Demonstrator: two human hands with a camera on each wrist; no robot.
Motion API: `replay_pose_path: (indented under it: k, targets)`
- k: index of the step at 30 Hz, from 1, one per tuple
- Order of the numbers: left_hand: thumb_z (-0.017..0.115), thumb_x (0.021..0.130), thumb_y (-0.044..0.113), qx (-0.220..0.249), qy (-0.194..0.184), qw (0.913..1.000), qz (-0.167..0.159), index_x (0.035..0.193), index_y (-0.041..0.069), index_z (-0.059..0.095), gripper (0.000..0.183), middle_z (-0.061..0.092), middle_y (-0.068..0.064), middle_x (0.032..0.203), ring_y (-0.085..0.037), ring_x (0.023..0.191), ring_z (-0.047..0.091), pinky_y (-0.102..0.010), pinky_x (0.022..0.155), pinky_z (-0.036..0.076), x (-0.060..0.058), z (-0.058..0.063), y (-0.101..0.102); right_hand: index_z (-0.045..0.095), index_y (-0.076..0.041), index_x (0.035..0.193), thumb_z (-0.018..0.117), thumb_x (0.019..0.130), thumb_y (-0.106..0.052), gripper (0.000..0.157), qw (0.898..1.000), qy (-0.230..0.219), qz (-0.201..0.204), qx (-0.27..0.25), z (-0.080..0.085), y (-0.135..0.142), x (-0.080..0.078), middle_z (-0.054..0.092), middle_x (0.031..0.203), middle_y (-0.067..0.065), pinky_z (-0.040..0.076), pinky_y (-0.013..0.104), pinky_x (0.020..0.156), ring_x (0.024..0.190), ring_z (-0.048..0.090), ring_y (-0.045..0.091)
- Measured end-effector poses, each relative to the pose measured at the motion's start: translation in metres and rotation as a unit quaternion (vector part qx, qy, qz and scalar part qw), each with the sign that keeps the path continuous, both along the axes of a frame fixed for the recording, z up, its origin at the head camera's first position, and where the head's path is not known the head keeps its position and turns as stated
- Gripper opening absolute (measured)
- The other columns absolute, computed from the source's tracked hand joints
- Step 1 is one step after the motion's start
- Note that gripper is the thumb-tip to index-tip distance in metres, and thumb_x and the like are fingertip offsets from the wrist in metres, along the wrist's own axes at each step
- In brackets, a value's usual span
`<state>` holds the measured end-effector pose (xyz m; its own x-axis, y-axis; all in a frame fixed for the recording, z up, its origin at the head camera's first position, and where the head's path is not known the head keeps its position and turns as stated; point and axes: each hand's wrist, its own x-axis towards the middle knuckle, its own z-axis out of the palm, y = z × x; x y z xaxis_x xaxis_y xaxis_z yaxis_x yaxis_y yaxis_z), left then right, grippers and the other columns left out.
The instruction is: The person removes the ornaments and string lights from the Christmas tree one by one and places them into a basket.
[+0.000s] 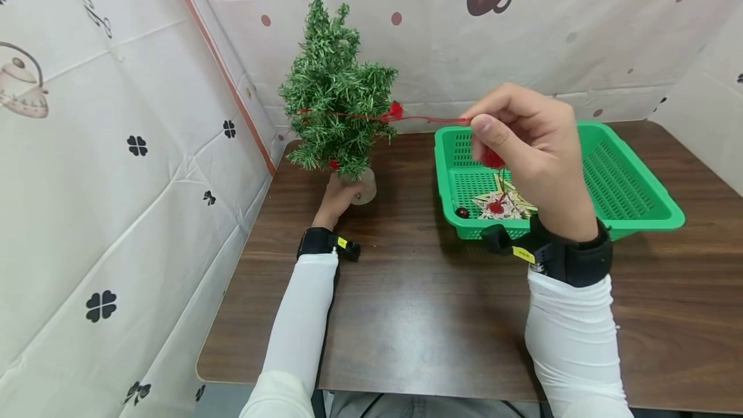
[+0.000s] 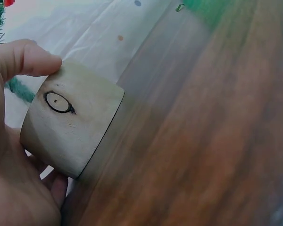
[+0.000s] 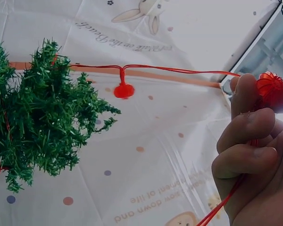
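Note:
A small artificial Christmas tree [image 1: 339, 82] stands at the back left of the table on a pale wooden base [image 2: 78, 113] with a knot mark. My left hand [image 1: 336, 199] grips that base, thumb over its upper edge in the left wrist view. A red string of little lanterns [image 1: 426, 119] crosses the tree's branches and runs taut to the right. Its far end is pinched between thumb and fingers of my right hand [image 1: 531, 147], raised over the basket. One red lantern [image 3: 124, 90] hangs beside the branches; another red lantern [image 3: 272, 89] is at my right fingers.
Under my right hand is a green plastic basket [image 1: 650, 219]. It holds star-shaped ornaments [image 1: 507, 205] and a dark round bead [image 1: 462, 213]. A printed white cloth [image 1: 418, 50] hangs behind the table [image 1: 418, 328] and along its left side.

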<state>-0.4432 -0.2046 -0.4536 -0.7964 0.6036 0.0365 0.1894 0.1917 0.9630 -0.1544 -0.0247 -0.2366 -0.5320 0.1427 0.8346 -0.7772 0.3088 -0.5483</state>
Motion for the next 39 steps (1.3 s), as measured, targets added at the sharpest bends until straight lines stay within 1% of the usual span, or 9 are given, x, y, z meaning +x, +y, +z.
replay_pose_path:
  k: [6, 13, 17, 23, 27, 30, 34, 36, 39]
  targets:
    - [0.073, 0.091, 0.026, -0.017, 0.024, 0.9988, 0.039, 0.163, 0.018, 0.022, 0.089, 0.028, -0.009, 0.166, -0.029, 0.154, 0.028, -0.050, 0.121, 0.034, -0.001, -0.001, 0.002, 0.068, 0.016, 0.095, 0.068, 0.096, -0.006, 0.022, 1.000, 0.005, -0.006, -0.022, 0.001, 0.004, 0.003, 0.064, 0.065, 0.004, 0.032, 0.022, 0.046, 0.052, 0.049, 0.013]
    - [0.079, 0.088, 0.031, -0.016, -0.014, 0.9970, 0.075, 0.163, 0.014, 0.019, 0.097, 0.022, -0.012, 0.169, -0.032, 0.155, 0.024, -0.051, 0.120, 0.036, 0.001, -0.001, 0.001, 0.066, 0.018, 0.094, 0.069, 0.095, -0.004, 0.023, 0.999, 0.018, -0.013, -0.042, 0.003, 0.011, 0.004, 0.064, 0.064, 0.007, 0.033, 0.021, 0.046, 0.050, 0.047, 0.012]
    - [0.078, 0.089, 0.033, -0.015, -0.023, 0.9973, 0.068, 0.164, 0.016, 0.018, 0.097, 0.020, -0.011, 0.170, -0.032, 0.156, 0.022, -0.051, 0.121, 0.034, 0.001, 0.000, 0.000, 0.066, 0.019, 0.094, 0.071, 0.094, -0.005, 0.024, 0.998, 0.026, -0.011, -0.048, 0.003, 0.013, 0.003, 0.065, 0.064, 0.008, 0.033, 0.020, 0.046, 0.049, 0.047, 0.012]
    - [0.067, 0.095, 0.035, -0.040, -0.017, 0.9981, 0.044, 0.166, 0.019, 0.009, 0.093, 0.012, -0.009, 0.172, -0.032, 0.158, 0.014, -0.053, 0.124, 0.029, 0.003, 0.002, -0.003, 0.066, 0.018, 0.094, 0.070, 0.095, -0.004, 0.023, 0.998, 0.031, -0.016, -0.057, 0.003, 0.014, 0.003, 0.065, 0.065, 0.007, 0.033, 0.020, 0.046, 0.049, 0.047, 0.012]
    - [0.066, 0.095, 0.028, -0.028, 0.000, 0.9987, 0.041, 0.164, 0.016, 0.020, 0.084, 0.022, -0.013, 0.169, -0.036, 0.154, 0.026, -0.054, 0.119, 0.035, 0.003, 0.001, -0.003, 0.066, 0.018, 0.092, 0.068, 0.095, -0.002, 0.021, 0.996, 0.045, -0.011, -0.080, 0.004, 0.013, 0.003, 0.064, 0.063, 0.007, 0.030, 0.020, 0.045, 0.047, 0.043, 0.012]
    - [0.068, 0.093, 0.024, -0.015, 0.010, 0.9986, 0.051, 0.163, 0.017, 0.021, 0.084, 0.025, -0.015, 0.166, -0.036, 0.151, 0.031, -0.053, 0.116, 0.037, 0.002, -0.001, -0.001, 0.066, 0.018, 0.090, 0.069, 0.094, -0.002, 0.021, 0.993, 0.061, 0.005, -0.105, 0.006, 0.011, 0.002, 0.063, 0.061, 0.008, 0.028, 0.020, 0.044, 0.046, 0.041, 0.012]
    - [0.070, 0.092, 0.027, -0.018, -0.006, 0.9973, 0.071, 0.165, 0.020, 0.004, 0.099, 0.011, -0.014, 0.171, -0.033, 0.157, 0.019, -0.050, 0.123, 0.030, 0.001, -0.001, 0.000, 0.065, 0.018, 0.087, 0.069, 0.093, 0.000, 0.020, 0.989, 0.072, 0.018, -0.129, 0.007, 0.010, 0.004, 0.063, 0.061, 0.010, 0.027, 0.020, 0.043, 0.045, 0.042, 0.013]
    - [0.071, 0.092, 0.030, -0.021, -0.017, 0.9965, 0.079, 0.166, 0.018, 0.000, 0.103, 0.008, -0.014, 0.172, -0.033, 0.158, 0.015, -0.049, 0.125, 0.028, 0.002, 0.000, 0.000, 0.065, 0.018, 0.087, 0.069, 0.093, 0.000, 0.020, 0.988, 0.073, 0.021, -0.134, 0.008, 0.010, 0.005, 0.063, 0.061, 0.010, 0.026, 0.020, 0.043, 0.045, 0.043, 0.013]
    - [0.072, 0.091, 0.031, -0.023, -0.022, 0.9959, 0.085, 0.165, 0.012, 0.004, 0.102, 0.012, -0.017, 0.170, -0.034, 0.157, 0.019, -0.049, 0.124, 0.030, 0.002, -0.001, 0.001, 0.065, 0.018, 0.086, 0.070, 0.092, 0.000, 0.020, 0.987, 0.077, 0.028, -0.141, 0.009, 0.011, 0.006, 0.063, 0.061, 0.011, 0.026, 0.020, 0.043, 0.046, 0.045, 0.014]
